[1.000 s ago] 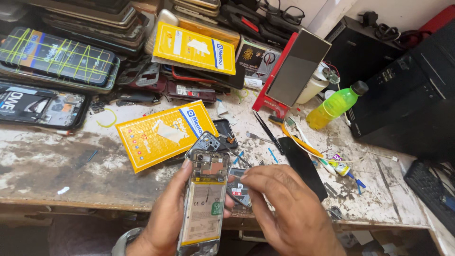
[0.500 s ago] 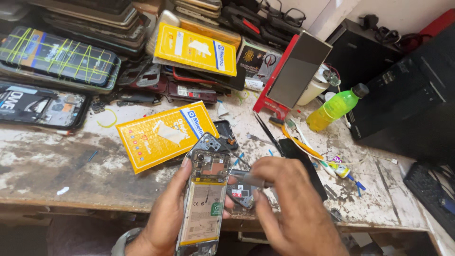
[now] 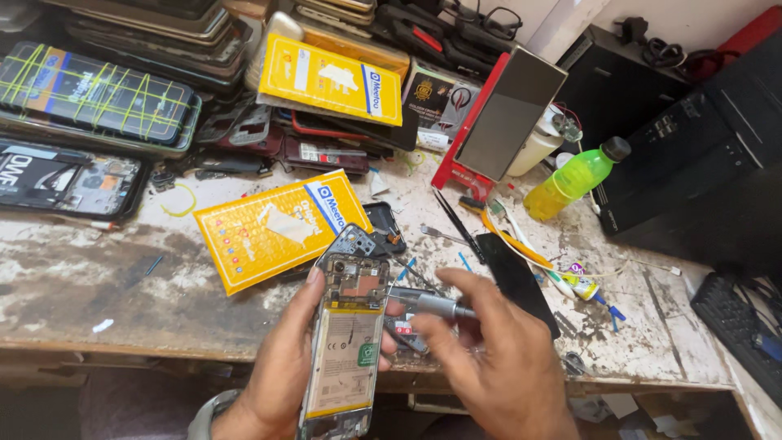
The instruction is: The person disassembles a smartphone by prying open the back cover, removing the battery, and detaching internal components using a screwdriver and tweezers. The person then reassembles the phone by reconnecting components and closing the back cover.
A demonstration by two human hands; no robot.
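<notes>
My left hand (image 3: 281, 367) cradles the opened phone (image 3: 346, 342); my right hand (image 3: 489, 358) pinches the screwdriver (image 3: 428, 301), tip at its upper board, ready for careful unscrewing.

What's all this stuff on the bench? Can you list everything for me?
Opened phone: one, back off, pale battery showing, held upright in left hand.
Screwdriver: one, silver, in right hand, tip at the phone.
Yellow packets: two, one flat mid-bench, one propped behind.
Bottle: one, yellow-green, lying right of centre.
Tweezers: one, dark, beside the bottle.
Phone stacks: several, dark, rear left.
Workbench: one, stained white.
Left hand: grips phone.
Right hand: grips screwdriver.
</notes>
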